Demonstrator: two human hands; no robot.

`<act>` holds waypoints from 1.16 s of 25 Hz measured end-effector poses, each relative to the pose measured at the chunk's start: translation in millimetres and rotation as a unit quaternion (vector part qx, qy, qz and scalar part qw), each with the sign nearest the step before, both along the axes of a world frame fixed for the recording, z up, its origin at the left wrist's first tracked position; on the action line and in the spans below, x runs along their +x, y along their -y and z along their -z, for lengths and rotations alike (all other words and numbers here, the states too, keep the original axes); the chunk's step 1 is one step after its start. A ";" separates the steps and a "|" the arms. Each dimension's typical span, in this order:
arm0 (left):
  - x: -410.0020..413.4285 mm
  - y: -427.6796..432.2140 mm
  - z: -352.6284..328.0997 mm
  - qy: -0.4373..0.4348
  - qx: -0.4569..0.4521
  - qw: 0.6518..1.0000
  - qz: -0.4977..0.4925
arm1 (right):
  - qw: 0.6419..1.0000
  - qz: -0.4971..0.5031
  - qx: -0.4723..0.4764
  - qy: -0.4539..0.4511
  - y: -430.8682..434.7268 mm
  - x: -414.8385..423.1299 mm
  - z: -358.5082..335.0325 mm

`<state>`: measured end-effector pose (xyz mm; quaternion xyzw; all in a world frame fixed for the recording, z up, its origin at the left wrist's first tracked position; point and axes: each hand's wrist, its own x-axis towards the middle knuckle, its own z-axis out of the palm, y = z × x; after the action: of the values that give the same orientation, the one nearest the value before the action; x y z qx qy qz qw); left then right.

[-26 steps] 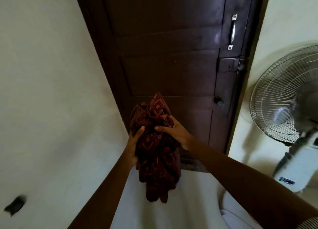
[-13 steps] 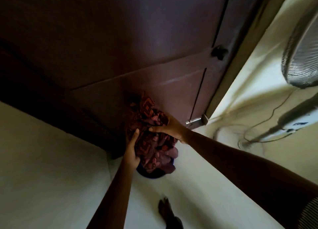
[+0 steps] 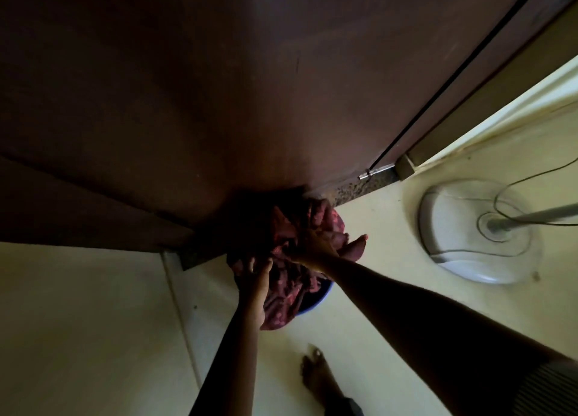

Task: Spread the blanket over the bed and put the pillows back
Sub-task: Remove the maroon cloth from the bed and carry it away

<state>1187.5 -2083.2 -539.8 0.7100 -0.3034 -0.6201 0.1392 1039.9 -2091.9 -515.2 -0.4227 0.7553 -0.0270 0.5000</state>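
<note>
Two hands meet on one bundle low at the centre of the frame, at the foot of a dark door (image 3: 219, 87) that fills the upper half. At lower left stands a pale wall (image 3: 78, 321). Next, the left hand (image 3: 255, 279) rises from the bottom edge, its fingers (image 3: 250, 263) curled against the near side of the red patterned cloth (image 3: 281, 300). This cloth is probably the blanket of the task, though dim light leaves that unsure. The right hand (image 3: 312, 246) clamps the top of the bundle, fingers closed into the folds. Beneath the cloth shows the blue rim of a basin (image 3: 317, 301) on the floor (image 3: 375, 290). A bare foot (image 3: 317, 375) is planted just below it. At right lies a fan base (image 3: 463, 237) with a loose cable (image 3: 531, 178). Neither bed nor pillows are in view.

The step in hand appears to be handling the bundle at the basin. It is likely done best with both grips deep in the folds, so that no tail drags or catches the rim. The cloth should also clear the foot and turn away from the cable. Once at the bed, finding a hem before shaking it out would ease the spreading.
</note>
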 end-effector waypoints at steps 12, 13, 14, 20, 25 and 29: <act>7.3 -52.1 -91.5 0.068 -0.059 0.984 0.154 | 0.998 0.002 0.058 0.010 -84.3 -34.4 -84.6; 3.9 -61.7 -103.3 0.068 -0.065 0.982 0.165 | 0.998 0.006 0.058 0.001 -95.5 -40.0 -97.8; 0.6 -69.9 -114.8 0.069 -0.075 0.979 0.177 | 0.998 0.013 0.056 0.000 -105.8 -45.1 -112.1; -33.5 -147.7 -194.2 0.020 -0.109 0.955 0.276 | 0.999 0.029 -0.013 0.007 -215.2 -72.2 -217.0; -67.3 -271.9 -243.1 -0.002 -0.101 0.901 0.422 | 0.997 0.072 -0.032 -0.006 -389.1 -114.7 -279.7; -114.6 -400.6 -271.9 -0.020 -0.084 0.850 0.520 | 0.943 0.322 -0.077 0.025 -592.4 -144.6 -324.6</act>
<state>1072.9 -1682.6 -268.0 0.4209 -0.6764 -0.5883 -0.1387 895.3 -1499.5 -190.5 -0.1931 0.8341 -0.2548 0.4494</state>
